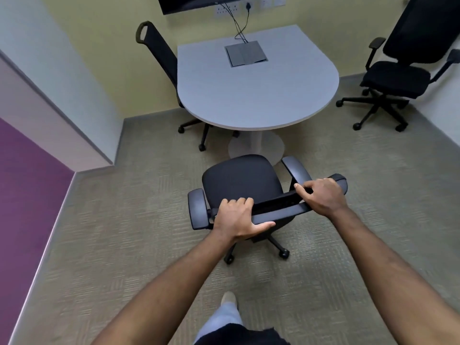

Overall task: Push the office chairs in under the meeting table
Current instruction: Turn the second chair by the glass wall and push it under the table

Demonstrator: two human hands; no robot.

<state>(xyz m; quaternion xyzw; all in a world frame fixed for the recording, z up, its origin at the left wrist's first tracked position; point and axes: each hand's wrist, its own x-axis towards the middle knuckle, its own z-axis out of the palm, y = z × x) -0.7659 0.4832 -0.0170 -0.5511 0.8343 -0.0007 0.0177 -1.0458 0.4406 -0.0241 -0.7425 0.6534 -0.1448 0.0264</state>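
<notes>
A black office chair (240, 180) stands in front of me, its seat facing the grey meeting table (249, 95) and a short way from the table's rounded edge. My left hand (236, 217) grips the left part of the chair's backrest top, fingers over it and thumb under. My right hand (321, 195) grips the right part of the same backrest. A second black chair (159, 53) sits tucked in at the table's left side. A third black chair (395, 75) stands apart on the right, turned away from the table.
The table's white pedestal base (256, 145) stands just beyond the near chair. A grey cable box (245, 56) with cables lies on the tabletop. Walls close in on the left and behind the table. Carpet stretches around me; my foot (229, 298) shows below.
</notes>
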